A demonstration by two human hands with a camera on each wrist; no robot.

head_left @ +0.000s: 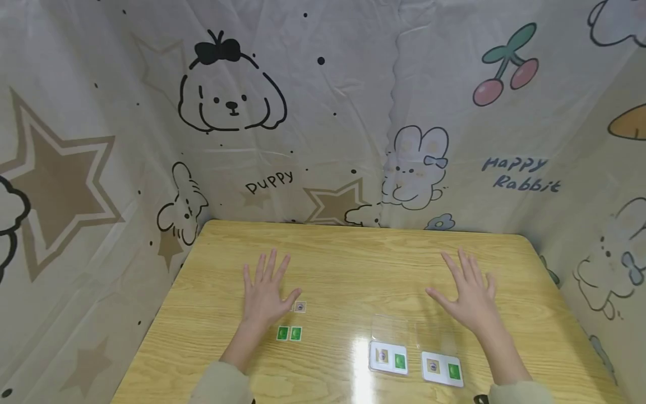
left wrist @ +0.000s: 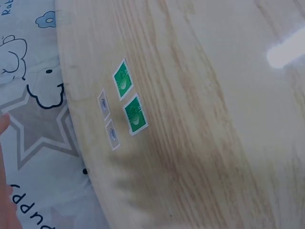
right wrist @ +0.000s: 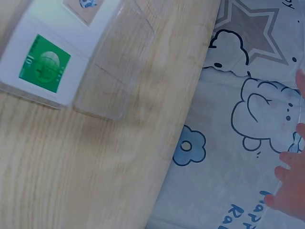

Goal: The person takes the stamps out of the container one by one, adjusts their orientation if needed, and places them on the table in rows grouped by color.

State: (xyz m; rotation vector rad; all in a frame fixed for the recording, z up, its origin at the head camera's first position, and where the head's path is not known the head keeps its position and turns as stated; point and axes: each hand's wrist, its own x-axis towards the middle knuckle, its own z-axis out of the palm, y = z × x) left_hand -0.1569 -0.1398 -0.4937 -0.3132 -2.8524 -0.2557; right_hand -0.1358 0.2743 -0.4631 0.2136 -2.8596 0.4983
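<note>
Clear plastic cases (head_left: 391, 359): near right, lids open, each holding one tan square (head_left: 382, 356), one green square (head_left: 400, 361).
White-bordered loose squares (head_left: 295, 334): left.
Left hand (head_left: 264, 300), right hand (head_left: 469, 303): spread, released.
Off-white cloth (head_left: 348, 106): "Puppy", "Happy Rabbit".

Off-white, lightly creased cloth backdrop (head_left: 348, 106) behind and on both sides of a light yellow wood-grain table (head_left: 348, 264) with rounded far corners. Bears printed drawings: on the back, a black-outlined puppy head (head_left: 231, 105) with a black bow (head_left: 218, 51), above the black handwritten-style word "Puppy" (head_left: 270, 182); farther right, a thin-outlined white rabbit (head_left: 416, 174) and, higher up, a pair of pink cherries (head_left: 488, 92) with green leaves. Also carries blue-grey "Happy Rabbit" lettering (head_left: 522, 175), a small blue-grey flower (head_left: 441, 222) just above the table's far edge, and, on the left side, a large tan five-pointed star (head_left: 70, 182). On the near tabletop, a bright white reflection (head_left: 361, 373).
</note>
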